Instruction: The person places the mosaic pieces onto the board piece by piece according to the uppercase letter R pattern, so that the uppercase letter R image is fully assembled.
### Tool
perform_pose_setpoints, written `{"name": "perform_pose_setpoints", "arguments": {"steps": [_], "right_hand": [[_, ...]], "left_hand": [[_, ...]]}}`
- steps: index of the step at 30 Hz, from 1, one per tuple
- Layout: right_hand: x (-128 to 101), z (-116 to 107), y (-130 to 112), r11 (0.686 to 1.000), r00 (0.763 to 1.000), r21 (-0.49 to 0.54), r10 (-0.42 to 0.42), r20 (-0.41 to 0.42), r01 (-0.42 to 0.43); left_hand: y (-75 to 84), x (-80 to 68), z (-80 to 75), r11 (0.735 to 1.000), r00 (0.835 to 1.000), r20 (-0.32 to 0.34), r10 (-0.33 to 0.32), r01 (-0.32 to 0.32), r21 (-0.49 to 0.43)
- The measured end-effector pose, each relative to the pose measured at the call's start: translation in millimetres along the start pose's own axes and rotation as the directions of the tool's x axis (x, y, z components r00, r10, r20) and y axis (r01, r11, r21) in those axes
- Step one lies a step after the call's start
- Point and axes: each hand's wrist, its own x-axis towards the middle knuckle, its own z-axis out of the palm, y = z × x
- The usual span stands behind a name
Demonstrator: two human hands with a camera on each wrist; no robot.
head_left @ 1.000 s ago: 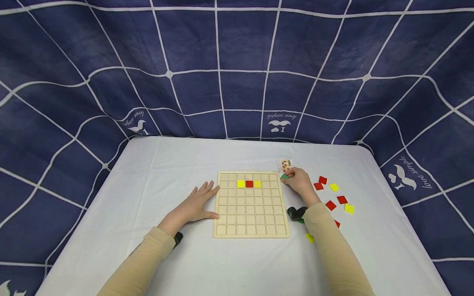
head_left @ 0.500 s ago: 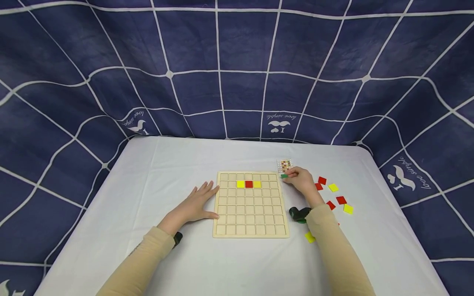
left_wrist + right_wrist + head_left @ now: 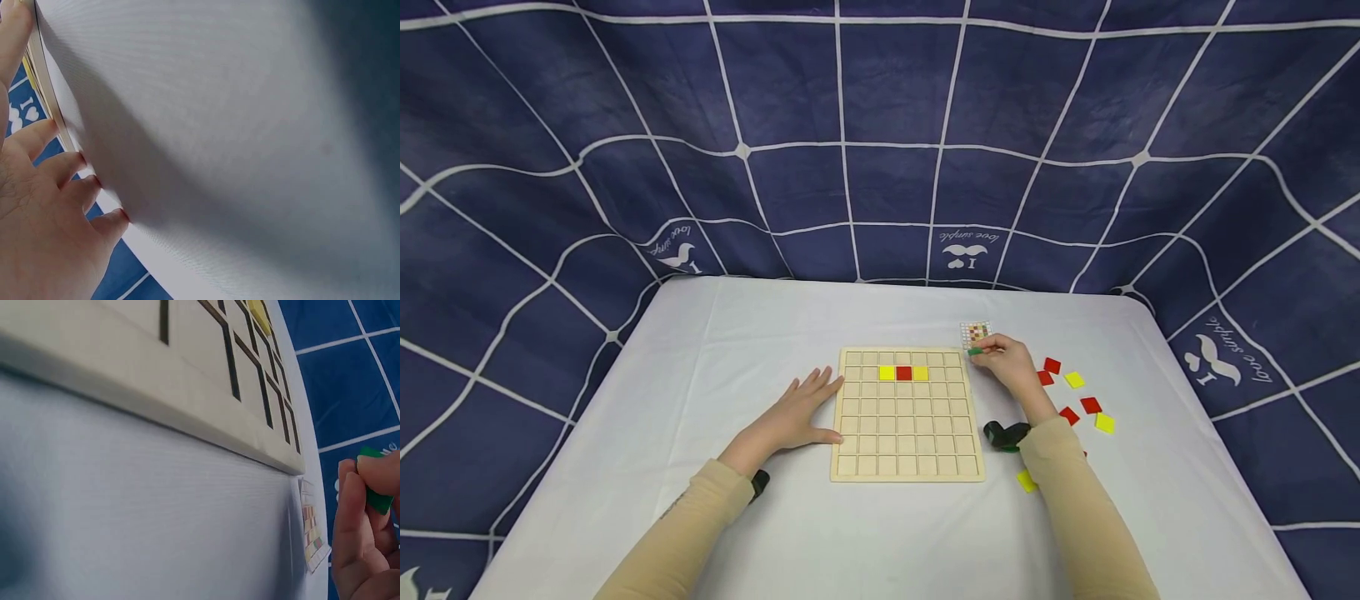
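A pale wooden grid board point(image 3: 907, 426) lies on the white table. In its second row from the far side sit two yellow tiles point(image 3: 887, 373) with a red tile point(image 3: 904, 373) between them. My left hand point(image 3: 793, 417) rests along the board's left edge, fingers spread, thumb and fingertips at the rim. My right hand point(image 3: 1009, 364) pinches a green tile point(image 3: 378, 499) between thumb and fingers, just off the board's far right corner. Right behind that hand lies a small printed pattern card point(image 3: 974, 332), partly covered by the fingers in the head view.
Loose red tiles point(image 3: 1091, 406) and yellow tiles point(image 3: 1105, 423) lie scattered right of the board, some hidden by the right forearm. A black wrist camera point(image 3: 1003, 434) overlaps a green piece there. A blue checked curtain point(image 3: 895, 192) stands behind the table.
The green tile in my right hand has tilted and risen slightly toward the pattern card. My left hand and the tiles on the board stay where they were.
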Motion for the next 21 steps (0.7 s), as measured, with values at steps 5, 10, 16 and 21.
{"name": "perform_pose_setpoints", "arguments": {"steps": [5,10,16,21], "right_hand": [[-0.9,2.9,2.3,0.997,0.999,0.074,0.031,0.025,-0.033],[-0.8,4.6,4.5,0.984,0.998,0.17,0.065,-0.019,-0.061],[-2.2,3.3,3.7,0.937,0.998,0.344,0.063,-0.003,-0.058],[-2.6,3.5,4.0,0.934,0.997,0.35,0.063,0.043,-0.074]], "left_hand": [[0.3,-0.7,-0.3,1.0,1.0,-0.001,0.009,-0.009,0.002],[1.1,-1.5,-1.7,1.0,1.0,-0.001,0.014,-0.014,0.004],[1.3,-2.0,-2.6,1.0,1.0,0.0,0.013,-0.013,0.006],[1.7,-2.4,-3.3,1.0,1.0,0.003,0.013,-0.013,0.004]]}}
